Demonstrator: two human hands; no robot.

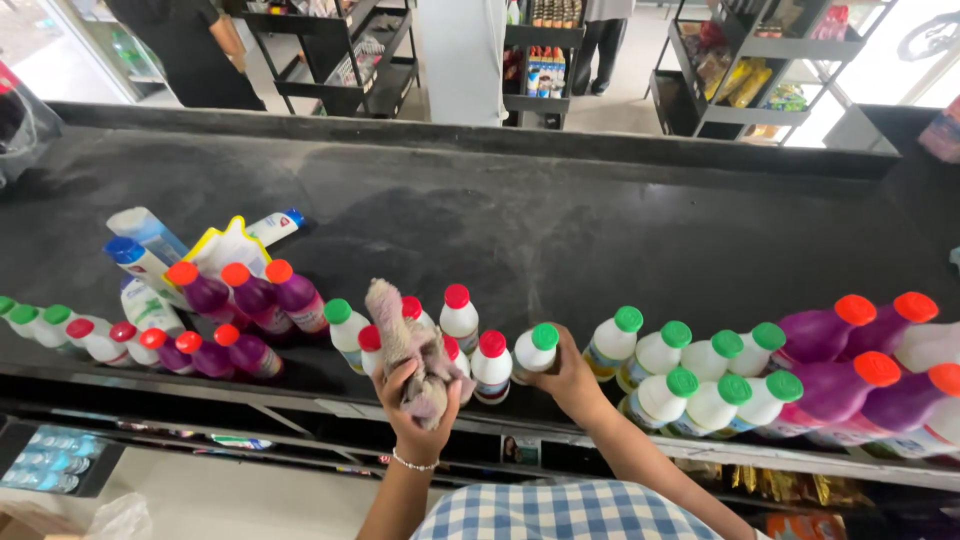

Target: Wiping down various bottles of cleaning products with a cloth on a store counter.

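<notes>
My left hand (415, 405) grips a crumpled pinkish-grey cloth (405, 345) over the front edge of a black shelf top (560, 230). Behind the cloth stand white bottles with red caps (458, 315). My right hand (565, 380) holds a white bottle with a green cap (535, 352), tilted, just right of a red-capped one (491, 366). A row of white green-capped bottles (700, 375) stands to the right of that hand.
Purple bottles with orange-red caps (850, 375) fill the right end, more of them (250, 300) at the left with blue-capped bottles (140, 262) lying down. Beyond the shelf are black display racks (340, 50) and a person in dark clothes (190, 50).
</notes>
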